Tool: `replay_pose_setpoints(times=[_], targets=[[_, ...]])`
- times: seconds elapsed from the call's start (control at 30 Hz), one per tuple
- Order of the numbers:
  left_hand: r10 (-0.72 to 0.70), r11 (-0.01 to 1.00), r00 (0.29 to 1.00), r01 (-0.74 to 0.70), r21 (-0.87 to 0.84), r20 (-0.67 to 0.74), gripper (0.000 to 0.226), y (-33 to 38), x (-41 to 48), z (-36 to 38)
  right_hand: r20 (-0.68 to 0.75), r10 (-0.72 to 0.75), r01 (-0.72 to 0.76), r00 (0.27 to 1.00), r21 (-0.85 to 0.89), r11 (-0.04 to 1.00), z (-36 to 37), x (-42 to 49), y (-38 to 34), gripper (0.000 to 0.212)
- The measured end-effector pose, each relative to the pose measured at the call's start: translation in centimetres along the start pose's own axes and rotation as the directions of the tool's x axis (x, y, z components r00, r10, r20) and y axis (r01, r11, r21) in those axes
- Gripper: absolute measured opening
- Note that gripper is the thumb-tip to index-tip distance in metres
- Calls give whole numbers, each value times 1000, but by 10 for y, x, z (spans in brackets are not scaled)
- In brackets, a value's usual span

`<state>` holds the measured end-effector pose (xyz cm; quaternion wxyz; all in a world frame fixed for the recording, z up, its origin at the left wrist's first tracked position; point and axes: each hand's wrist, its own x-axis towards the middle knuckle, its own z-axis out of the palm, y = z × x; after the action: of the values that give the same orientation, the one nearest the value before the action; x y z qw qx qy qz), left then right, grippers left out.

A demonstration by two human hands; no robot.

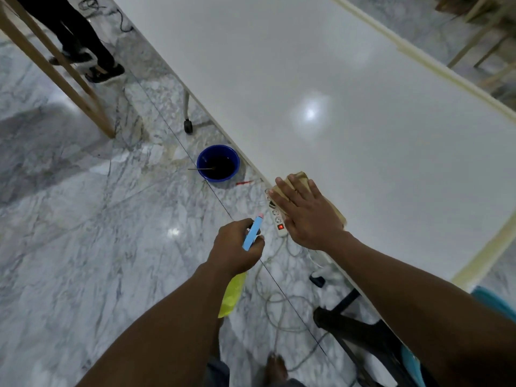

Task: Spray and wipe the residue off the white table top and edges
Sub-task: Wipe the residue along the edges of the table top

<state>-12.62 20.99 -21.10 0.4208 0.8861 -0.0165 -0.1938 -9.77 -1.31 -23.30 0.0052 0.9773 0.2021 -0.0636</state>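
The right hand [305,212] lies flat, fingers spread, pressing a soft, limp cloth [303,178] at the table's [363,107] near edge; the left hand [236,248] is closed around a light spray bottle [233,289], best held at its neck.

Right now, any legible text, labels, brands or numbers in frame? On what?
No readable text.
Spray bottle in the left hand: no label visible.
Power strip on the floor: only a lit red switch, no readable markings.
Cloth, blue bucket, white table top: plain.
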Motion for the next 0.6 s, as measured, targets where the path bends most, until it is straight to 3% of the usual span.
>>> replay_pose_setpoints(times=[0.2,0.43,0.6], targets=[[27,999,999,-26,-25,22,25,20,-51,62,25,9,-9,1000,-7,1000,11,-87,5,69],[90,995,994,-92,34,59,11,39,-99,116,29,80,-79,996,-33,996,25,-191,11,72],[100,995,990,-101,11,101,23,51,-129,136,43,113,-112,993,-32,993,30,-251,11,75]])
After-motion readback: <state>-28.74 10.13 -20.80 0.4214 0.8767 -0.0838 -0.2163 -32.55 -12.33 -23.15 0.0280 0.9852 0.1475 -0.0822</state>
